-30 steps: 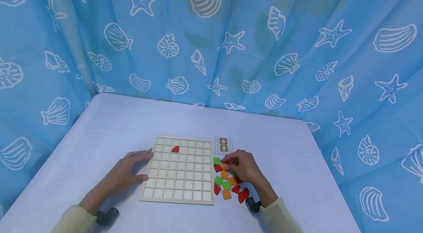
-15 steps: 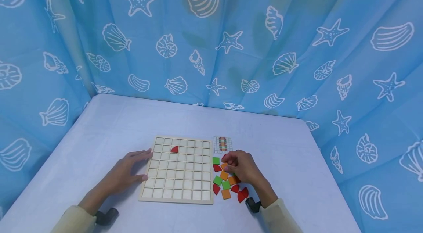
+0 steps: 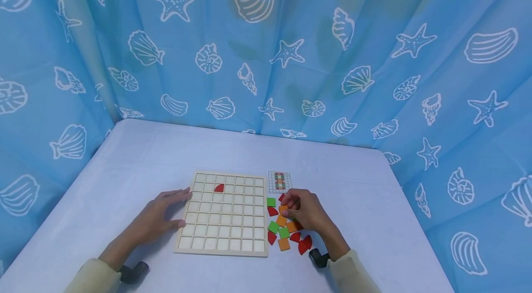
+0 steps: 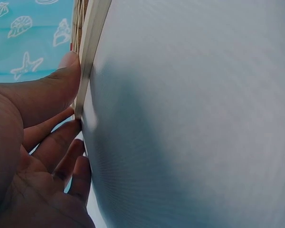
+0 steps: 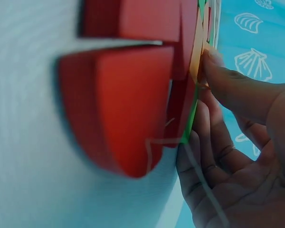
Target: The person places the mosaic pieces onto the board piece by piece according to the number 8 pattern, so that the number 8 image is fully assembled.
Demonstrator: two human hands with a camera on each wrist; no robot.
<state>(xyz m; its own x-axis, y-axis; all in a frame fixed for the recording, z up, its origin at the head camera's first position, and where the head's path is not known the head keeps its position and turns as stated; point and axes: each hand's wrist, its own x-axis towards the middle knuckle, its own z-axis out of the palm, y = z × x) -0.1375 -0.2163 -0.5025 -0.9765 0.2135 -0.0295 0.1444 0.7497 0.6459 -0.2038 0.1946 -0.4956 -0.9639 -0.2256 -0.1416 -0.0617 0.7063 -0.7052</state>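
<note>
My left hand (image 3: 160,216) rests at the left edge of a pale wooden grid board (image 3: 224,239), fingertips and thumb against its rim. In the left wrist view, the thumb (image 4: 52,92) lies along the board's edge. One red quarter-circle piece (image 3: 219,188) sits in a cell of the second row. Right of the board, my right hand (image 3: 306,210) reaches into a pile of pieces, thumb and forefinger pinching an orange square (image 3: 283,210). A red piece (image 3: 281,197) shows beside the fingertips. The palm hides part of the pile.
Loose green squares (image 3: 273,227), orange squares (image 3: 284,244) and red quarter-circles (image 3: 307,241) lie right of the board. A card with a coloured grid pattern (image 3: 280,182) lies behind them. The white-covered table (image 3: 199,145) ends at a blue shell-print curtain (image 3: 266,52).
The orange square at my right fingertips has shifted slightly right, and more of the red piece above it shows. My left hand and the board stay put. The head view has shifted slightly.
</note>
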